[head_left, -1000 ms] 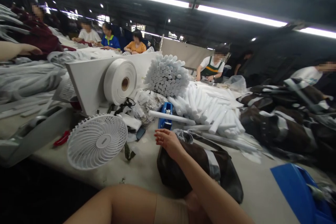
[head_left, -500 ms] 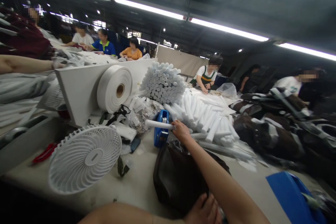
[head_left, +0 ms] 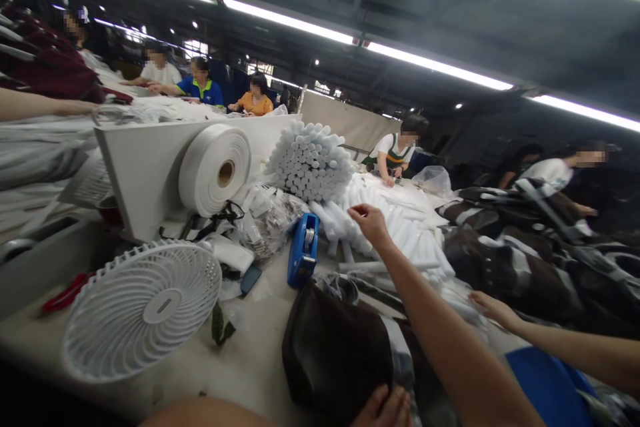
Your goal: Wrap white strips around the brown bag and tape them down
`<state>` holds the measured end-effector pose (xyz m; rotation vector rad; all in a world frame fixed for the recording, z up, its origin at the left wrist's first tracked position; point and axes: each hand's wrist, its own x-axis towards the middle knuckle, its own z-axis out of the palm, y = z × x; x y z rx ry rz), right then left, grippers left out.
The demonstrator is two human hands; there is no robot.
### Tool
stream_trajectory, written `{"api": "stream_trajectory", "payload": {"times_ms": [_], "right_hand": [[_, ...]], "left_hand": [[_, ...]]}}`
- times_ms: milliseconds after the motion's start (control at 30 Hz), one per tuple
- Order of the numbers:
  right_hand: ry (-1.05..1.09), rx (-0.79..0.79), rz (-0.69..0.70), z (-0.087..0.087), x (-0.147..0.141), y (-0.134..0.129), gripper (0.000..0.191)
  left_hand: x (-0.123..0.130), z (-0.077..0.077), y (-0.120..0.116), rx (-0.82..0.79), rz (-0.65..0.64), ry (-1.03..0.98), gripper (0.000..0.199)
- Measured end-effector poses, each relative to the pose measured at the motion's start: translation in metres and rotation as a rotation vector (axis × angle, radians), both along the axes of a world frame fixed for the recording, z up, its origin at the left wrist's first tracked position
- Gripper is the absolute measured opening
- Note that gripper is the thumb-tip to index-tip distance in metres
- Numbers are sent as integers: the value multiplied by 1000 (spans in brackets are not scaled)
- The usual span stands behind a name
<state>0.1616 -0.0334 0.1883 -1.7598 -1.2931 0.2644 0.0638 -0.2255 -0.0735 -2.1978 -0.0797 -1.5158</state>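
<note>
My right grip (head_left: 369, 223) is open, fingers loosely spread, palm down at the near edge of the pile of white rolled tubes (head_left: 400, 230). Nothing pinched that I can see; can't tell if it's actually touching them.

My left grip (head_left: 385, 408) is at the bottom edge of the frame, fingers against the dark bag (head_left: 335, 353) with the grey band. Partly cut off, so can't tell if it's clamping anything.

Layout on the counter (head_left: 260, 353): the bag sits right in front of me, the tube pile just beyond it. A blue tape dispenser (head_left: 303, 250) stands upright just left of the pile. Behind it is a bundle of tubes (head_left: 307, 161), ends facing me, beside a big roll of white material (head_left: 215, 160) propped against a white board (head_left: 145, 167). A clear bag of small packets (head_left: 267, 227) lies in front of the roll, and a white fan (head_left: 140, 310) sits tilted at left.

Not mine: another person's hand (head_left: 493, 310) reaches in from the right, over a blue bin (head_left: 545, 387) — fingers extended, near a brown fabric stack (head_left: 510, 267).
</note>
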Motion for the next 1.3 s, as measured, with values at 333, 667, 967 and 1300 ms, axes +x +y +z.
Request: {"api": "stream_trajectory", "payload": {"times_ms": [333, 667, 967, 1300], "right_hand": [[538, -381, 214, -88, -70, -16, 24], [775, -241, 156, -66, -90, -24, 34], [996, -292, 210, -67, -90, -84, 23], [950, -434, 223, -66, -113, -73, 21]], "left_hand": [[-26, 20, -7, -97, -24, 225, 32], [-49, 48, -18, -291, -17, 371, 37], [-59, 52, -16, -345, -127, 555, 39], [-61, 52, -16, -317, -127, 580, 38]]}}
